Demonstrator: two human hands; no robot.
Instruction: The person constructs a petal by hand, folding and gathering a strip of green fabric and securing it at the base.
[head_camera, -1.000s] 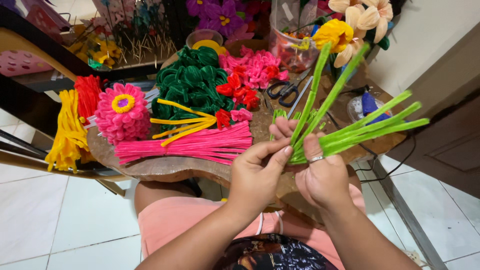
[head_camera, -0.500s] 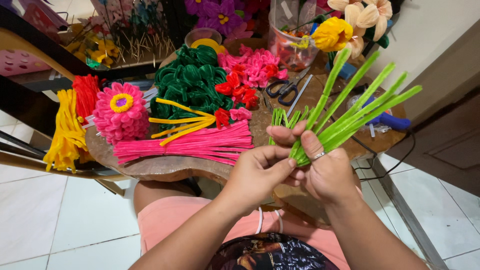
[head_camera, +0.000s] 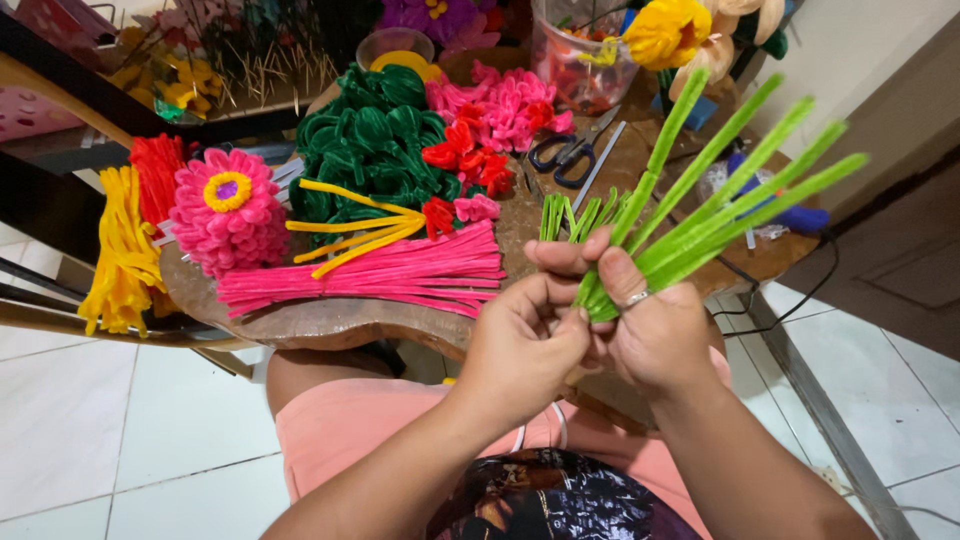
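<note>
Over the wooden table (head_camera: 330, 322), fuzzy bright-green pipe cleaners (head_camera: 720, 205) fan out.

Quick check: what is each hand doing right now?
Left hand: closed, pinching the base of the green pipe cleaners.
Right hand: closed around the same bunch.

One view only — a camera worn on the person's head, which looked steeply down and forward over their lap. It sat close: the left hand (head_camera: 520, 345) and right hand (head_camera: 655, 330) filled the lower middle, with the forearms running off the bottom edge. Beyond them lay the round wooden table (head_camera: 330, 322) — its far side reached the top edge. White floor tiles (head_camera: 90, 440) showed at the left.
</note>
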